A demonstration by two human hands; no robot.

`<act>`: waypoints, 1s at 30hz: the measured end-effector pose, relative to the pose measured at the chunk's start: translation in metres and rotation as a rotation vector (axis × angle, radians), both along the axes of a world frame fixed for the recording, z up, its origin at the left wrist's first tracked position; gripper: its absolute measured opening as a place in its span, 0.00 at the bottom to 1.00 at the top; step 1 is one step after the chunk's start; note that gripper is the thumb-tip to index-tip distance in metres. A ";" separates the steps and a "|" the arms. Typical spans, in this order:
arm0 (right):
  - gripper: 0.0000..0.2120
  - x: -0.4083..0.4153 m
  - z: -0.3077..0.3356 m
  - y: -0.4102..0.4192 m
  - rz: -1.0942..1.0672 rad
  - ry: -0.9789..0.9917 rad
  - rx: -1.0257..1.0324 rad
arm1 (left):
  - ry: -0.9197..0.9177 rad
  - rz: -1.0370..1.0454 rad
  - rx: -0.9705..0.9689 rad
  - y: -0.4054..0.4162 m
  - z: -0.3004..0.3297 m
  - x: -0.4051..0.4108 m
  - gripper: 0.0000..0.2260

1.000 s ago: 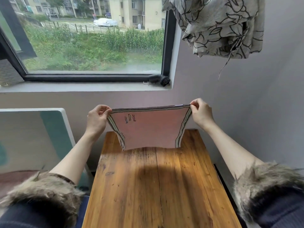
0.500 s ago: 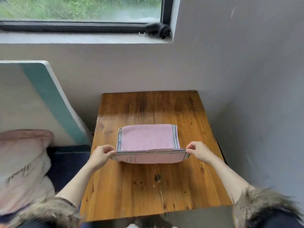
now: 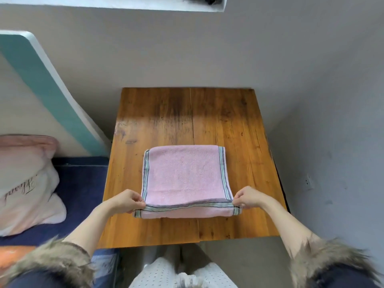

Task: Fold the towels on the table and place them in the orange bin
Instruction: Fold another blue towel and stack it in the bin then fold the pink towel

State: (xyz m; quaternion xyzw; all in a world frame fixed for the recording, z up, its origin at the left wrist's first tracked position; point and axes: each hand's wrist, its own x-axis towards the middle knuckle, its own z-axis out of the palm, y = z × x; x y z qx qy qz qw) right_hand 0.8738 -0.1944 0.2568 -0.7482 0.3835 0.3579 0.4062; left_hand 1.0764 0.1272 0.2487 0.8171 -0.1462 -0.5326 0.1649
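Pink terry towel with striped grey-green borders lying doubled over on the brown wooden plank surface, fold at the far side, near edges toward the person, lower layer sticking out slightly beneath the upper. Left hand pinching the near left corner, right hand pinching the near right corner, fingers of both curled onto the striped hem, fur-trimmed dark sleeves low in view. To the left of the surface, a white and pink pillow with script lettering on a dark blue bed cover; an orange patch at the lower left, too cut off to tell what it is.
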 end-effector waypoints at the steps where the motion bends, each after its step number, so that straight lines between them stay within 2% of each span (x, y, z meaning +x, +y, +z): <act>1: 0.06 0.001 -0.002 -0.001 0.004 0.020 0.005 | 0.004 0.000 -0.001 0.000 -0.002 -0.001 0.09; 6: 0.04 0.005 -0.012 0.004 0.062 -0.007 -0.027 | -0.066 0.002 -0.044 0.001 -0.015 -0.007 0.05; 12: 0.03 -0.009 -0.036 0.026 0.249 0.068 -0.007 | 0.056 -0.111 0.008 0.011 -0.034 -0.028 0.04; 17: 0.09 -0.047 -0.056 0.037 0.379 0.149 -0.060 | -0.030 -0.184 0.014 0.035 -0.052 -0.055 0.06; 21: 0.12 -0.061 -0.063 0.044 0.389 0.154 -0.060 | -0.020 -0.288 0.040 0.047 -0.062 -0.066 0.03; 23: 0.12 -0.059 -0.063 0.047 0.392 0.131 -0.068 | -0.021 -0.322 0.052 0.048 -0.065 -0.068 0.07; 26: 0.13 -0.045 -0.062 0.051 0.365 0.069 -0.163 | -0.074 -0.236 0.019 0.043 -0.066 -0.063 0.10; 30: 0.15 -0.004 -0.063 0.056 0.318 -0.148 -0.309 | -0.227 0.001 -0.105 0.023 -0.067 -0.034 0.10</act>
